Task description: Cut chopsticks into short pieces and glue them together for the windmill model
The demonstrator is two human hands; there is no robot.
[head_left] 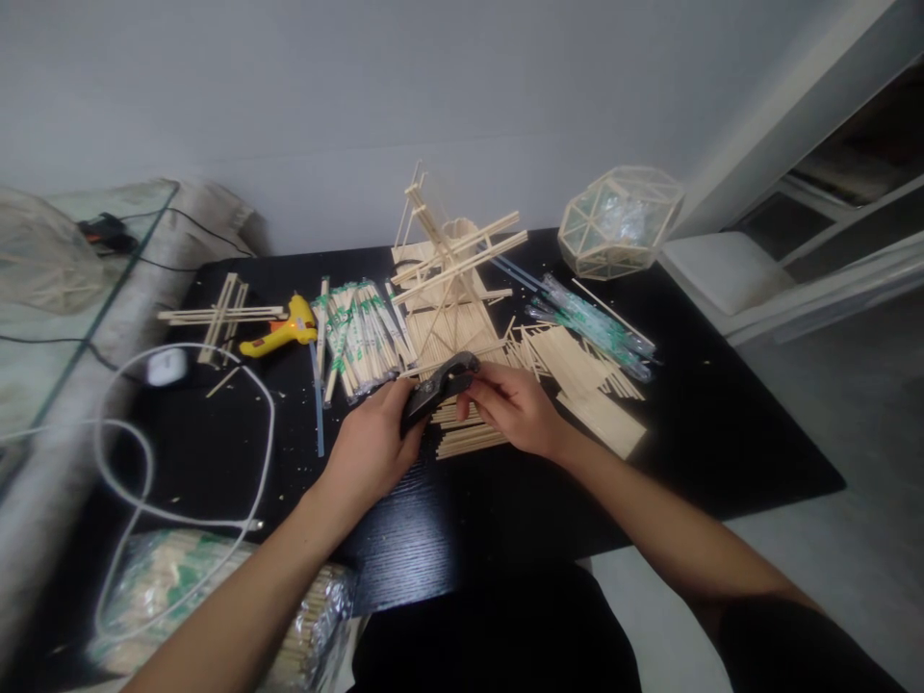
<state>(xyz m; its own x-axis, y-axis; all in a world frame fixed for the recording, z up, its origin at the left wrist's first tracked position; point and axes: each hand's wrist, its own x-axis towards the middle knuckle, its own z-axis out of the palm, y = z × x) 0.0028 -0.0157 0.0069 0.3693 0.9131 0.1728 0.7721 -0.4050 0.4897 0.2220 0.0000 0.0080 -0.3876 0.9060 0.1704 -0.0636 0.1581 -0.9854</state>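
Note:
My left hand [372, 445] is closed round the handles of a black cutter [440, 381], held just above the black table [722, 433]. My right hand [514, 404] sits at the cutter's jaw end with fingers pinched; whatever thin stick it may hold there is too small to make out. Under both hands lies a pile of cut bamboo sticks [469, 438]. Behind them stands a stick model [451, 279] of crossed chopsticks.
A yellow glue gun [283, 330] and wrapped chopsticks [361, 337] lie at left, with a white cable [130, 481] looping. More wrapped chopsticks [592, 322] and a geometric stick frame [619, 221] sit at right. A bag of sticks [173, 587] lies at the near-left corner.

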